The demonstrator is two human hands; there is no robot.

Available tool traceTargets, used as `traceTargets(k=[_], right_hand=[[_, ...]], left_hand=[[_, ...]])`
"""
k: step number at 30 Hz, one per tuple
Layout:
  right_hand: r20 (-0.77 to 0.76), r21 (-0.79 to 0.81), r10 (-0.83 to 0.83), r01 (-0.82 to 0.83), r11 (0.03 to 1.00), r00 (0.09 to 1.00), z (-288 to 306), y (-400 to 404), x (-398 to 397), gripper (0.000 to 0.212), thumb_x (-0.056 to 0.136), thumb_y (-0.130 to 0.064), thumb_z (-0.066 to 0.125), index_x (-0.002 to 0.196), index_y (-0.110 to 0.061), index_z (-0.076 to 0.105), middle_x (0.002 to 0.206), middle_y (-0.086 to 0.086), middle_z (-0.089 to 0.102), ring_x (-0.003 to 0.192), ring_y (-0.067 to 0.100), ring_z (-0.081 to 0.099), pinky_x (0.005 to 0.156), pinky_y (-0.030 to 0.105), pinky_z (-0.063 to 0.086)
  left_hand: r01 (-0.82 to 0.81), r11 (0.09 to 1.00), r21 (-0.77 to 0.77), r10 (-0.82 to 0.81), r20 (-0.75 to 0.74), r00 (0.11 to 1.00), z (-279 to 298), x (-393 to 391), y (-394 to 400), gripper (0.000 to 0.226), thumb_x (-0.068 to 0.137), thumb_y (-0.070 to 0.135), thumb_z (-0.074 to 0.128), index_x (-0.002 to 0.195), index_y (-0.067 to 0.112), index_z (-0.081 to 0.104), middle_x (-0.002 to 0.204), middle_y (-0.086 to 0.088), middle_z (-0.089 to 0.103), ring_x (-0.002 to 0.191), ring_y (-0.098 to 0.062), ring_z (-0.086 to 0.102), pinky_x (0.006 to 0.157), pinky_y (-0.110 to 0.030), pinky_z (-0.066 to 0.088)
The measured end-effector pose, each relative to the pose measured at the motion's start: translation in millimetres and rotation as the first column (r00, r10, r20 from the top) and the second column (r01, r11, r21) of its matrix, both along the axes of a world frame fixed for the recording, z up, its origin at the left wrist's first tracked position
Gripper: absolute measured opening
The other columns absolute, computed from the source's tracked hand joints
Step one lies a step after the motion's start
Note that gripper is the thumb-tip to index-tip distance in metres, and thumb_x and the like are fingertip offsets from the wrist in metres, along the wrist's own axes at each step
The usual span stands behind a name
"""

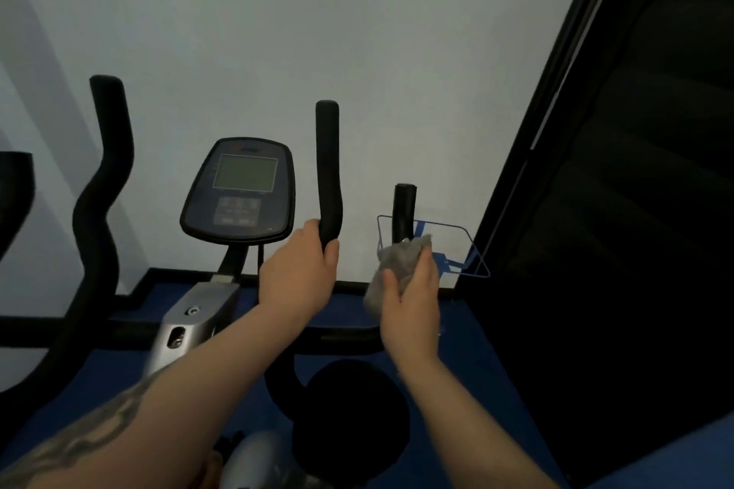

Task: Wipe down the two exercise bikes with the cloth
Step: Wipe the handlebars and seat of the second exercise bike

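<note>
An exercise bike stands before me, with a dark console (240,193) and black foam handlebars. My left hand (298,274) grips the lower part of the upright handlebar (328,171) right of the console. My right hand (411,304) holds a grey cloth (399,258) bunched around the base of a shorter black grip (404,212) further right. The wavy left handlebar (101,210) rises at the left. A black saddle (349,417) sits below my arms. The edge of another black machine part (14,191) shows at the far left.
A white wall lies close behind the bike. A dark window or door frame (556,131) runs along the right. A blue wire holder (464,250) hangs behind the short grip. The floor (476,369) is blue.
</note>
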State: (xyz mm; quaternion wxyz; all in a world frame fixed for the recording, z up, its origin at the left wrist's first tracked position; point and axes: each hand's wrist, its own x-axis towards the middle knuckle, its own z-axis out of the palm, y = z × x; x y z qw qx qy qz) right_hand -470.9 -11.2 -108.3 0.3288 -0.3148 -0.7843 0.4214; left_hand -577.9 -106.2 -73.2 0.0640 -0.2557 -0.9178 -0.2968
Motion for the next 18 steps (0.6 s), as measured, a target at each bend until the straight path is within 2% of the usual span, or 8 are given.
traceTargets(k=[3, 8, 10, 11, 13, 14, 16, 18], right_hand=[[-0.002, 0.023, 0.026, -0.026, 0.999, 1.000, 26.4, 38.5, -37.3, 0.064, 0.103, -0.034, 0.042, 0.156, -0.024, 0.008, 0.153, 0.003, 0.031, 0.133, 0.021, 0.040, 0.101, 0.030, 0.036], [-0.067, 0.031, 0.128, -0.126, 0.992, 0.990, 68.5, 74.7, -77.2, 0.052, 0.100, -0.037, 0.049, 0.143, -0.014, 0.033, 0.135, 0.007, 0.050, 0.118, 0.020, 0.053, 0.097, 0.034, 0.046], [-0.065, -0.013, 0.112, -0.113, 0.993, 0.992, 50.6, 70.0, -63.6, 0.041, 0.099, -0.036, 0.050, 0.133, -0.016, 0.038, 0.126, 0.006, 0.055, 0.109, 0.020, 0.057, 0.086, 0.034, 0.051], [-0.049, -0.020, 0.090, -0.091, 0.996, 0.995, 39.0, 65.6, -54.2, 0.032, 0.100, -0.035, 0.050, 0.126, -0.019, 0.039, 0.122, 0.005, 0.056, 0.104, 0.020, 0.058, 0.076, 0.029, 0.051], [0.032, -0.005, 0.078, -0.078, 0.997, 0.996, 27.2, 63.3, -42.0, 0.023, 0.100, -0.035, 0.049, 0.116, -0.022, 0.038, 0.116, 0.004, 0.056, 0.093, 0.015, 0.056, 0.060, 0.015, 0.041], [0.103, -0.007, 0.101, -0.101, 0.995, 0.990, 31.3, 69.3, -43.7, 0.027, 0.099, -0.037, 0.049, 0.117, -0.020, 0.039, 0.114, 0.004, 0.057, 0.089, 0.013, 0.055, 0.056, 0.014, 0.040], [0.207, -0.068, 0.198, -0.188, 0.980, 0.958, 51.2, 83.6, -53.2, 0.047, 0.096, -0.045, 0.054, 0.127, -0.012, 0.041, 0.112, 0.005, 0.059, 0.090, 0.018, 0.059, 0.067, 0.024, 0.051], [0.143, -0.156, 0.250, -0.228, 0.961, 0.958, 67.2, 87.1, -60.8, 0.055, 0.091, -0.047, 0.061, 0.129, -0.009, 0.047, 0.115, 0.008, 0.063, 0.100, 0.024, 0.062, 0.086, 0.040, 0.054]], left_hand=[[-0.016, 1.000, -0.017, 0.015, -0.035, 0.999, 1.0, 1.6, 0.9, 0.032, 0.101, 0.042, 0.037, 0.125, 0.023, 0.046, 0.105, 0.002, 0.060, 0.073, -0.014, 0.049, 0.057, -0.031, 0.032], [-0.014, 1.000, -0.005, 0.014, -0.017, 1.000, 2.9, 3.5, -1.3, 0.029, 0.101, 0.043, 0.038, 0.124, 0.026, 0.046, 0.100, 0.007, 0.059, 0.067, -0.009, 0.044, 0.052, -0.030, 0.025], [-0.016, 1.000, -0.012, 0.015, -0.011, 1.000, 3.7, 4.2, -0.4, 0.029, 0.101, 0.043, 0.038, 0.123, 0.026, 0.045, 0.098, 0.007, 0.059, 0.067, -0.011, 0.046, 0.054, -0.031, 0.028], [-0.018, 1.000, -0.016, 0.018, -0.010, 1.000, 3.9, 4.6, 0.1, 0.029, 0.101, 0.043, 0.037, 0.123, 0.026, 0.045, 0.098, 0.007, 0.059, 0.068, -0.011, 0.047, 0.054, -0.031, 0.028], [-0.027, 0.999, -0.025, 0.027, -0.017, 0.999, 4.5, 5.2, 0.8, 0.029, 0.101, 0.042, 0.037, 0.124, 0.025, 0.044, 0.100, 0.006, 0.059, 0.068, -0.011, 0.047, 0.052, -0.030, 0.026], [-0.034, 0.999, -0.029, 0.034, -0.022, 0.999, 5.0, 5.2, 1.4, 0.030, 0.101, 0.042, 0.037, 0.123, 0.025, 0.044, 0.101, 0.006, 0.059, 0.068, -0.011, 0.047, 0.052, -0.030, 0.026], [-0.048, 0.998, -0.038, 0.047, -0.035, 0.998, 4.7, 5.8, 3.1, 0.029, 0.101, 0.042, 0.036, 0.121, 0.023, 0.044, 0.101, 0.005, 0.059, 0.068, -0.012, 0.046, 0.052, -0.031, 0.026], [-0.059, 0.997, -0.049, 0.057, -0.047, 0.997, 5.6, 6.7, 4.7, 0.029, 0.101, 0.042, 0.036, 0.119, 0.022, 0.045, 0.102, 0.003, 0.059, 0.069, -0.013, 0.045, 0.053, -0.031, 0.027]])
